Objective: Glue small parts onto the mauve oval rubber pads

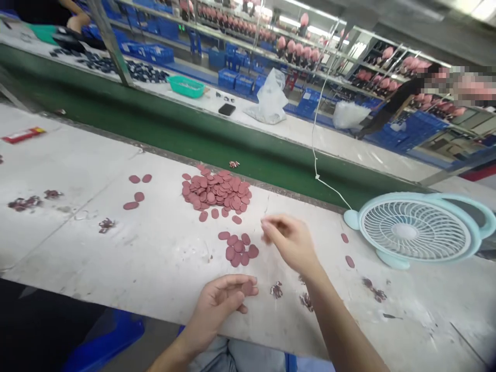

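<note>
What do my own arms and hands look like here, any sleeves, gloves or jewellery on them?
Both are bare. The left hand and right hand wear no gloves, and no rings, watch or bracelet show. Both forearms are uncovered as far as the picture's lower edge, so no sleeve is visible. The right hand's fingertips are blurred, so fine detail there cannot be told.

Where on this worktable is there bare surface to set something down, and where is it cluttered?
Bare patches: between the big disc pile and the fan, and the near-left table below the four loose discs. Crowded: around the small cluster between the left hand and right hand, plus scraps beside the right forearm.
</note>
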Demonstrator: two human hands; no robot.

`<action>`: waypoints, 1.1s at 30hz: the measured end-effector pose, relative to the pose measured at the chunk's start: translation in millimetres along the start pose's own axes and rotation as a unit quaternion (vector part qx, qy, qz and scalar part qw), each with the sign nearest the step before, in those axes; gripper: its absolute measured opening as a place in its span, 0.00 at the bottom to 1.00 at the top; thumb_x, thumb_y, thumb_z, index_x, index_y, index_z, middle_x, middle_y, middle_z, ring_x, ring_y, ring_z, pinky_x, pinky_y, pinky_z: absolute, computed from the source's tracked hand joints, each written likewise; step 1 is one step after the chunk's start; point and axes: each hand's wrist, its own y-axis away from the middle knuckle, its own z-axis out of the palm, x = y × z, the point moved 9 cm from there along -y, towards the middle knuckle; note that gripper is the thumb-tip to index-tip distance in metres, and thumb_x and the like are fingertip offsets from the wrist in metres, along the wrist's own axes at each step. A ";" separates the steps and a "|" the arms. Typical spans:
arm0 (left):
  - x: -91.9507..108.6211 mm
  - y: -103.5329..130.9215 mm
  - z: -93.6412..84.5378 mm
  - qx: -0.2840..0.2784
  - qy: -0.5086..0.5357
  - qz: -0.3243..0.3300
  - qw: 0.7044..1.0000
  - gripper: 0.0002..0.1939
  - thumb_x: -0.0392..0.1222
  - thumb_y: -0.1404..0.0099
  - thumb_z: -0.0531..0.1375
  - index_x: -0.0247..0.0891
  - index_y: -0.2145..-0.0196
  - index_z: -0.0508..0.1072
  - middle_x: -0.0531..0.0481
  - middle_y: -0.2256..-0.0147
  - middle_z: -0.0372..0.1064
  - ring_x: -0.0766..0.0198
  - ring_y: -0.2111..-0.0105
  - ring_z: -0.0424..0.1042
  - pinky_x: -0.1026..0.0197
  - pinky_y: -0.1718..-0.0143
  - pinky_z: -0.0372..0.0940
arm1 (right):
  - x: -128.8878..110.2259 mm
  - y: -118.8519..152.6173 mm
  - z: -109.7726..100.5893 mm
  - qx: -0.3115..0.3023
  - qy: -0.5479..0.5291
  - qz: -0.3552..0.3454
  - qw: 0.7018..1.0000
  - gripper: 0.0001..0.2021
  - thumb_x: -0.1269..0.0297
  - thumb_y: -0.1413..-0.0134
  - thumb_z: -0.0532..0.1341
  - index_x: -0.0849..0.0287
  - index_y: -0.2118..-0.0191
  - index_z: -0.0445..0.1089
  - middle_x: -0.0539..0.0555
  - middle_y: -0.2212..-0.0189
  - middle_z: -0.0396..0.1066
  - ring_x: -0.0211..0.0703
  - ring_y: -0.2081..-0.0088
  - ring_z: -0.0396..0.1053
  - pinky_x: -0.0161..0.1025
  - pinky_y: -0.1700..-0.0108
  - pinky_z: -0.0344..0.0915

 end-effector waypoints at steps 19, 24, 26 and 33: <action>0.5 -11.1 -2.1 0.013 -0.014 0.021 1.000 0.17 0.48 0.40 0.69 0.38 0.56 0.81 0.36 0.50 0.78 0.47 0.54 0.79 0.62 0.69 0.72 | 7.5 -198.4 25.8 -0.034 0.265 -0.024 0.963 0.12 0.60 0.33 0.59 0.62 0.51 0.72 0.56 0.50 0.72 0.44 0.52 0.73 0.48 0.47 0.71; 0.8 -7.4 -1.9 0.002 -0.039 0.015 0.999 0.14 0.45 0.37 0.67 0.40 0.55 0.80 0.37 0.50 0.78 0.49 0.54 0.79 0.62 0.68 0.73 | 9.8 -122.6 -22.8 -0.077 0.258 -0.019 0.963 0.09 0.72 0.38 0.58 0.56 0.58 0.76 0.52 0.57 0.78 0.42 0.57 0.73 0.39 0.54 0.68; 0.8 -6.3 -0.9 -0.005 -0.049 0.014 0.999 0.13 0.44 0.36 0.66 0.40 0.54 0.80 0.37 0.49 0.77 0.48 0.54 0.78 0.62 0.68 0.73 | 18.1 -71.4 -36.2 -0.089 0.264 -0.005 0.960 0.10 0.73 0.40 0.59 0.54 0.60 0.76 0.50 0.58 0.78 0.42 0.58 0.73 0.39 0.55 0.67; -2.8 -1.7 -1.1 -0.033 -0.078 0.012 0.996 0.12 0.41 0.33 0.63 0.43 0.52 0.79 0.40 0.47 0.76 0.49 0.52 0.78 0.62 0.67 0.74 | 69.5 68.8 -52.0 -0.039 0.260 0.068 0.962 0.13 0.69 0.35 0.55 0.54 0.50 0.74 0.57 0.50 0.72 0.48 0.48 0.71 0.47 0.45 0.67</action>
